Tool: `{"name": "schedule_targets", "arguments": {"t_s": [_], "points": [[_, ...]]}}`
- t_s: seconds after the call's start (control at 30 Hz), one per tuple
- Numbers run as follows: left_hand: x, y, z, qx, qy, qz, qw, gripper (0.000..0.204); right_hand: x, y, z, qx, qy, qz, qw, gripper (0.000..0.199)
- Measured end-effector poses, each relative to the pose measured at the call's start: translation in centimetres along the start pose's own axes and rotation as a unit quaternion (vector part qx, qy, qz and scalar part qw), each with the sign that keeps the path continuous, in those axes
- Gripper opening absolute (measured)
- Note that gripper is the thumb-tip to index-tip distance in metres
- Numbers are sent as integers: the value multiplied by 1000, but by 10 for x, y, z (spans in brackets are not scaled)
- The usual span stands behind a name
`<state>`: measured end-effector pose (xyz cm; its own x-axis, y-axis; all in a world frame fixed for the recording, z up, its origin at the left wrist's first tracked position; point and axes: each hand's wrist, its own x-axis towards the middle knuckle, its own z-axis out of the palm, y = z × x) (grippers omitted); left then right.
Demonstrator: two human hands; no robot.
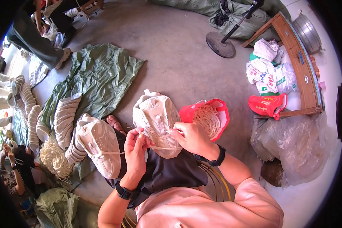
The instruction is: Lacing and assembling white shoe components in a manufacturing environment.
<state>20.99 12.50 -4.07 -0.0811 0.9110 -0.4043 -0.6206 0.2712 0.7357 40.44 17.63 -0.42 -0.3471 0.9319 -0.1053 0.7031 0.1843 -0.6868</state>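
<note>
A cream sneaker (152, 110) rests on my lap, its heel pointing away from me. Across its toe runs a pale shoelace (161, 148), stretching toward both hands. My left hand (135, 150), beside the shoe's left side, pinches the lace with thumb and forefinger. On the other side, my right hand (192, 137) is closed, its fingertips pinched at the lacing holes; the lace tip is too small to make out. A second cream sneaker (98, 146), with a lace across its front, lies by my left knee. To the right, a red bag (190, 113) holds a bundle of laces (207, 121).
Stacked shoe uppers (66, 114) and a lace pile (55, 157) lie left, near a green tarp (98, 72). Right, a wooden drawer cabinet (298, 64) lies on its side with plastic bags (266, 72). A round-based stand (220, 45) is beyond. Other people sit at left.
</note>
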Motion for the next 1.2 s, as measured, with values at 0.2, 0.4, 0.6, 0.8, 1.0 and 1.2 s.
{"name": "schedule_targets", "arguments": {"t_s": [0.2, 0.4, 0.6, 0.8, 1.0, 1.2], "points": [[10, -19, -10, 68, -6, 46, 997, 6, 2, 0, 6, -26, -4, 10, 1000, 23], [11, -27, 1, 232, -1, 91, 968, 13, 6, -5, 7, -40, 0, 4, 999, 23], [14, -24, 6, 290, 35, 95, 952, 21, 9, -7, 6, -39, -6, -21, 999, 19], [16, -20, 11, 344, 64, 97, 932, 27, 16, -11, 3, -29, -26, -24, 999, 20], [18, -17, 5, 345, 53, 88, 933, 32, 19, -8, 4, 6, -47, -14, 999, 19], [19, -12, -1, 350, 24, 69, 934, 36, 20, -8, 1, 6, -80, 3, 997, 21]]}}
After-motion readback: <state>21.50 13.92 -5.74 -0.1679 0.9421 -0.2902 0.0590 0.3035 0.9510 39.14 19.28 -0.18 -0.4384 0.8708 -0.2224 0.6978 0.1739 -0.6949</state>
